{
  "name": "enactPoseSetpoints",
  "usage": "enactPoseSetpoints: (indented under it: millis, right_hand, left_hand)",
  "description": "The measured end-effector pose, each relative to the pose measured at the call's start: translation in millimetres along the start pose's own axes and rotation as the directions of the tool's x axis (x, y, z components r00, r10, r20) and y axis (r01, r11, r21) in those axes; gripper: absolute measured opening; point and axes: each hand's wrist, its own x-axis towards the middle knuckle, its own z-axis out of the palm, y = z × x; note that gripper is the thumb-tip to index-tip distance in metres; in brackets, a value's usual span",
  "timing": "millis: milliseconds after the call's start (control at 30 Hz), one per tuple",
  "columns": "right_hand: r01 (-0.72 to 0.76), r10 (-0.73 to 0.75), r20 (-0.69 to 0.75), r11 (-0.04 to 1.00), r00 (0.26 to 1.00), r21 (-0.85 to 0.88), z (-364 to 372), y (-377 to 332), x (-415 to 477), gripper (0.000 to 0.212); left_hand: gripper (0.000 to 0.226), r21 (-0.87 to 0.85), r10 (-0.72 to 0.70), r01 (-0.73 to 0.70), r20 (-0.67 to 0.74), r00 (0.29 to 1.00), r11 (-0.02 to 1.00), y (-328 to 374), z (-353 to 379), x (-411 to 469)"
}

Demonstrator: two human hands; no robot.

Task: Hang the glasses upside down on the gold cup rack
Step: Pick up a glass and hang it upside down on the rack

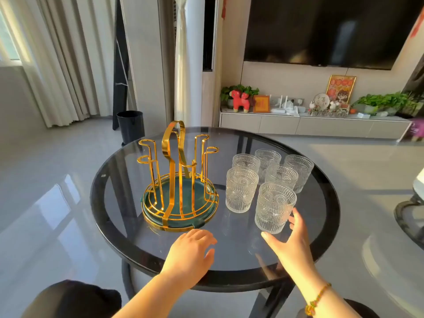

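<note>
The gold cup rack (177,180) stands on a green round tray at the left of the round glass table (321,237); its wire pegs are bare. Several clear patterned glasses (275,168) stand upright in a cluster to its right. My right hand (290,242) is open around the nearest glass (274,206), fingers touching its right side and thumb just below its base. My left hand (191,251) hovers open over the table, just in front of the rack's base, holding nothing.
A black bin (130,126) stands on the floor behind the table. A low cabinet (314,125) with plants and ornaments runs along the far wall under a television. Another dark round table edge (408,216) shows at the right.
</note>
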Motion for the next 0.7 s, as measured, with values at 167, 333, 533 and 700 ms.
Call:
enactPoseSetpoints:
  millis: [167, 333, 533, 700]
  right_hand:
    - [0.049, -0.049, -0.002, 0.998, 0.999, 0.038, 9, 7, 17, 0.088]
    - [0.054, -0.052, -0.054, 0.998, 0.997, 0.045, 18, 12, 29, 0.098]
    - [0.023, -0.022, -0.105, 1.0, 0.994, 0.001, 22, 14, 36, 0.098]
    - [-0.004, 0.0, -0.138, 1.0, 0.99, -0.026, 23, 9, 35, 0.083]
  left_hand:
    - [0.034, 0.041, 0.021, -0.02, -0.016, 1.0, 0.999, -8, 8, 6]
    - [0.036, 0.055, 0.037, -0.035, -0.032, 0.999, 0.998, -11, 12, 7]
    - [0.037, 0.043, 0.025, -0.024, -0.028, 0.999, 0.999, -10, 11, 6]
    - [0.037, 0.041, 0.019, -0.018, -0.024, 1.0, 0.999, -10, 10, 6]
